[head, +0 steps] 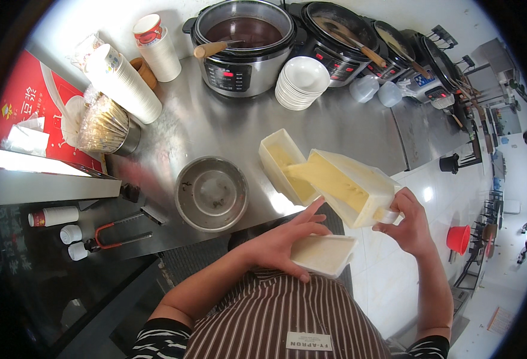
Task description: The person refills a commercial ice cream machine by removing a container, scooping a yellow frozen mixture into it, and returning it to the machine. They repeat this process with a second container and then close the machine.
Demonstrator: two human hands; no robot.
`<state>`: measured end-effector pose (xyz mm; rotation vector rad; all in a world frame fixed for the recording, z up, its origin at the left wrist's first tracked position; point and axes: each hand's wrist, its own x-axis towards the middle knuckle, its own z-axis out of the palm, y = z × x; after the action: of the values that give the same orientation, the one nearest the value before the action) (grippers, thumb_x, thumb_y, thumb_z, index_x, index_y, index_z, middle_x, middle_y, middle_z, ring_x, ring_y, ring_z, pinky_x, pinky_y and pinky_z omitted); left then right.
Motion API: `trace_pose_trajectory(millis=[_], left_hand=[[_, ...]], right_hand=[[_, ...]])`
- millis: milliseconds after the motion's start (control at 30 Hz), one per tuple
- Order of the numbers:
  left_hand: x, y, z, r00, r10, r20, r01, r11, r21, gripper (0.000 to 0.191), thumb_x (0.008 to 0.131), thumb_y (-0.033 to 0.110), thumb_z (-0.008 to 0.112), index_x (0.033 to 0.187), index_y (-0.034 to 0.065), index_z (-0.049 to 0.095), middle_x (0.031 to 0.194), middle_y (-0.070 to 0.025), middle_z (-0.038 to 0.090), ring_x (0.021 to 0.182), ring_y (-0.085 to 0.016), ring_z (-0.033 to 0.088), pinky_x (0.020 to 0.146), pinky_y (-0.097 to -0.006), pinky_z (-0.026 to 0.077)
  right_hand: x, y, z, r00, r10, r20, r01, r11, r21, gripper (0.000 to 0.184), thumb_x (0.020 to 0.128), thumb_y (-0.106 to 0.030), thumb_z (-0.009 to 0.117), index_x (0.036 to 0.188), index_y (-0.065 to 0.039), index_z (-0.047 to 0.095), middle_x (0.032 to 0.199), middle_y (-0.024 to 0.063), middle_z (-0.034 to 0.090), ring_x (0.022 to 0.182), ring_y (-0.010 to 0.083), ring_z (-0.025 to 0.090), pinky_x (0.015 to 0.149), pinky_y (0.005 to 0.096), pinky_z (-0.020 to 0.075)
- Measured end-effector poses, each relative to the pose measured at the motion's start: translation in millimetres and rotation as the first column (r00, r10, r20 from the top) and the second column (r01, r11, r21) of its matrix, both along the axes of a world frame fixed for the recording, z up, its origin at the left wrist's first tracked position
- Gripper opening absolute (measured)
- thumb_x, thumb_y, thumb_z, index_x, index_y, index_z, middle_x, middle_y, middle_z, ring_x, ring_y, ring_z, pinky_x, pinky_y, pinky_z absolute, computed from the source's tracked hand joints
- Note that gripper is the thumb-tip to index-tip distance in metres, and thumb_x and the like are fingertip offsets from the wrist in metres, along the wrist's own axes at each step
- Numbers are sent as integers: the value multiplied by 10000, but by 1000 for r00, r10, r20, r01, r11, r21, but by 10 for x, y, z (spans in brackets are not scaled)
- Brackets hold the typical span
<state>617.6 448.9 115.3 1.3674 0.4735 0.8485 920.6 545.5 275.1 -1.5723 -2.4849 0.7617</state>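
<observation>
My right hand (pixel 411 220) grips the handle of a tilted translucent plastic container (pixel 380 179). Pale yellow powder (pixel 335 179) lies along its inside and spills from its mouth into a second rectangular plastic container (pixel 268 168) on the steel counter. Against my apron, my left hand (pixel 286 238) holds a whitish plastic lid (pixel 324 256), with fingers stretched toward the tilted container; whether they touch it is unclear. Left of the second container stands a round steel bowl (pixel 212 194) with a few dark marks inside.
Several electric cookers (pixel 241 67) line the wall, some with wooden-handled ladles (pixel 212 48) across their rims. Stacked white bowls (pixel 301 83), paper cups (pixel 124 85) and a steel pot of wrapped sticks (pixel 111 130) stand on the counter. Red-handled tongs (pixel 106 233) lie at the left.
</observation>
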Motion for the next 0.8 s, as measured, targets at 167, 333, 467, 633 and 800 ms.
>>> trace_pose_trajectory(millis=[167, 333, 467, 633, 800], left_hand=[[-2, 3, 14, 1000, 1, -7, -1, 1000, 1, 1023, 676, 489, 998, 1505, 98, 544, 1781, -260, -59, 1613, -430, 248, 1288, -550, 272], [-14, 1, 23, 1000, -1, 11, 1, 1000, -23, 1018, 678, 484, 1000, 1502, 99, 543, 1779, -268, -65, 1616, -429, 240, 1286, -549, 275], [-38, 17, 18, 1000, 8, 5, -8, 1000, -3, 996, 675, 449, 995, 1489, 94, 544, 1778, -267, -72, 1616, -434, 242, 1297, -538, 277], [-75, 38, 4, 1000, 9, -8, -9, 1000, 19, 981, 678, 439, 989, 1482, 94, 546, 1777, -265, -83, 1611, -440, 255, 1302, -533, 276], [-101, 60, -33, 1000, 25, 1, -25, 999, 38, 978, 674, 464, 987, 1475, 110, 551, 1776, -269, -83, 1608, -445, 263, 1300, -533, 277]], right_hand=[[-18, -10, 46, 999, 16, 31, -16, 1000, 3, 522, 616, -57, 982, 917, -36, 556, 994, 101, 591, 884, 278, 588, 787, 352, 511], [-83, -24, 51, 1000, 5, 2, -5, 999, 47, 508, 629, -101, 986, 897, -8, 565, 937, 110, 583, 818, 303, 577, 735, 383, 497], [-133, -22, 44, 1000, 6, -4, -5, 998, 59, 511, 631, -104, 986, 894, -9, 558, 946, 115, 592, 816, 315, 589, 729, 388, 500], [-174, -16, 57, 1000, 15, 12, -16, 997, 78, 516, 631, -115, 989, 892, -11, 556, 950, 121, 594, 814, 326, 598, 723, 394, 505], [-243, -7, 69, 1000, 17, 15, -18, 995, 94, 520, 631, -125, 990, 889, -12, 554, 942, 125, 588, 805, 336, 596, 715, 400, 504]])
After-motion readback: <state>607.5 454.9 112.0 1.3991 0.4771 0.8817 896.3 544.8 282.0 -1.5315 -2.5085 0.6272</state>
